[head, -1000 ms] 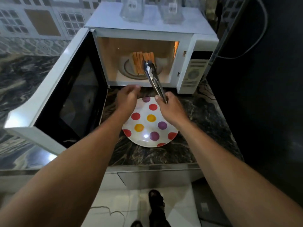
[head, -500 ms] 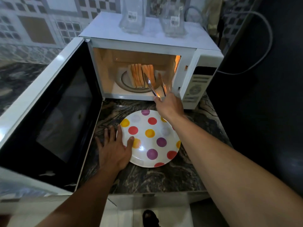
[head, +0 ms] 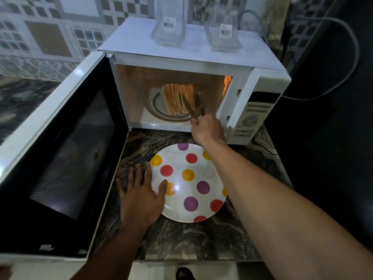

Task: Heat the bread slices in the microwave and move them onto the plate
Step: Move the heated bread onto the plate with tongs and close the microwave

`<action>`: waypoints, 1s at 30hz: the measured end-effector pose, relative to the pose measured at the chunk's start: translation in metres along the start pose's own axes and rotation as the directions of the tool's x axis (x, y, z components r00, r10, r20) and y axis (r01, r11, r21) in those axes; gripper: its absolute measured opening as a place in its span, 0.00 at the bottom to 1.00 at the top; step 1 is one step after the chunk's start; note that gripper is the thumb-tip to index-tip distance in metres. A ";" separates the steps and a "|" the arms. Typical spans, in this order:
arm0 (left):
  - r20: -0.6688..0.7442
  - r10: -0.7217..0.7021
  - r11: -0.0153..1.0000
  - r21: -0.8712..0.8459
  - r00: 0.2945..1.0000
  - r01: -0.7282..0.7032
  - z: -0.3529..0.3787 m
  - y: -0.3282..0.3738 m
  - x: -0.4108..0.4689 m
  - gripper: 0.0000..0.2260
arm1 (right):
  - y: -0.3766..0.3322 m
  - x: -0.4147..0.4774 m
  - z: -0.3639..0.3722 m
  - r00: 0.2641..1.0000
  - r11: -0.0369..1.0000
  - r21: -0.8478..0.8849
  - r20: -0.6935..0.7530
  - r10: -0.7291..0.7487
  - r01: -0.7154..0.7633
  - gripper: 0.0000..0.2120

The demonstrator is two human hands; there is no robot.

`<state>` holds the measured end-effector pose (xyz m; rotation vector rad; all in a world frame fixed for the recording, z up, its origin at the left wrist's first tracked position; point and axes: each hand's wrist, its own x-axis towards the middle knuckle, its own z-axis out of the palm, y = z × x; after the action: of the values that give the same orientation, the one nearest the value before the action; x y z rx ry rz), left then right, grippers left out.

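Golden bread slices (head: 178,99) stand in the microwave (head: 181,63), centre frame; your right hand (head: 209,130) grips tongs (head: 190,107) at them. Left hand (head: 139,197) lies flat against the plate (head: 177,158). Next: pinch, lift.

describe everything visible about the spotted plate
The plate is round, white and glossy-looking, with red, yellow, purple and faint grey dots and a glare near its middle. It lies flat and empty on the dark marbled countertop before the open microwave. The left hand rests at its left edge, thumb on it; the right forearm crosses above its right rim.
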<state>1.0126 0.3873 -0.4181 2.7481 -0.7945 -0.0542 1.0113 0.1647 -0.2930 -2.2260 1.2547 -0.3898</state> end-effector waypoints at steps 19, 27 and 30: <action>-0.032 -0.009 1.000 0.005 0.999 0.009 0.001 0.001 0.000 0.37 | -0.012 0.029 0.008 0.997 0.998 -0.055 0.073 -0.004 0.008 0.10; -0.035 -0.016 0.999 0.030 0.999 0.017 0.002 0.002 0.000 0.35 | -0.014 0.032 0.007 0.998 0.997 -0.066 0.049 0.047 -0.044 0.10; -0.040 -0.017 0.999 0.033 0.999 0.018 0.002 0.001 0.000 0.35 | -0.010 0.021 -0.001 0.999 0.995 -0.096 0.044 0.022 -0.018 0.12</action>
<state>1.0113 0.3859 -0.4202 2.7788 -0.7680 0.0101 1.0290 0.1502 -0.2871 -2.2869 1.2951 -0.2756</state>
